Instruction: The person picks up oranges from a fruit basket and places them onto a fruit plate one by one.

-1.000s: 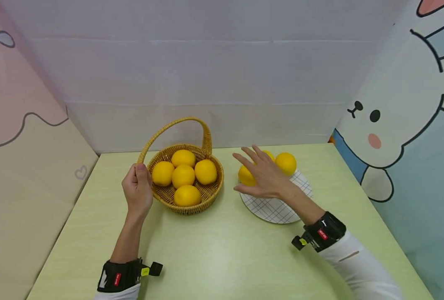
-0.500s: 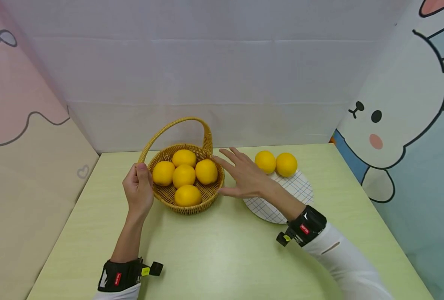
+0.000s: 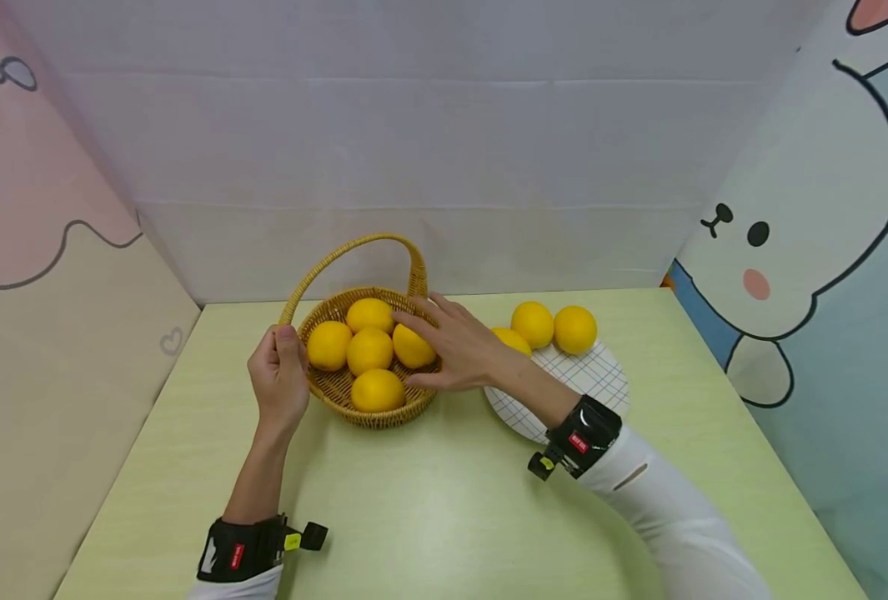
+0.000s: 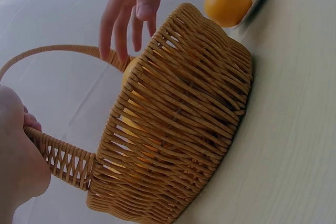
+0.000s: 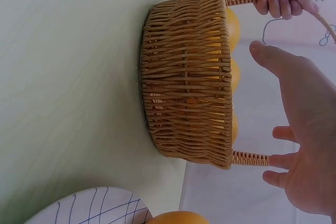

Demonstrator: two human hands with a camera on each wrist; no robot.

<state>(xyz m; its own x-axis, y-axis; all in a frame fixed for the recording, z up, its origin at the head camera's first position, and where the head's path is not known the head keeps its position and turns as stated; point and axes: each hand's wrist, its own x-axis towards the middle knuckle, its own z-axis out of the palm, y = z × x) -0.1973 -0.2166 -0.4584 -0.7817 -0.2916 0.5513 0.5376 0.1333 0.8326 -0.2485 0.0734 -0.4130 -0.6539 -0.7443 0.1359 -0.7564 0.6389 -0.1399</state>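
A round wicker basket [image 3: 379, 422] holds several yellow-orange fruits that look like oranges [image 3: 369, 352]. My left hand [image 3: 278, 375] grips the left end of its arched handle [image 3: 353, 242], its fingers curled round it in the left wrist view. Over the basket's right side hovers my right hand [image 3: 459, 350], fingers spread, partly hiding the rightmost orange [image 3: 409, 347]. In the right wrist view the thumb [image 5: 270, 56] stands apart from the oranges, and nothing sits in the palm. Right of the basket is a white plate with a grid pattern [image 3: 601, 383], partly covered by my right forearm.
Three oranges [image 3: 532, 323] are at the plate's back edge, the left one partly hidden by my right hand. All this stands on a pale green table [image 3: 413, 517]. A white backdrop [image 3: 428, 150] rises behind it, with cartoon-printed panels [image 3: 811, 275] at both sides.
My right hand has moved left, from above the plate to above the basket's right side, uncovering part of the plate. My left hand has kept its hold on the handle.
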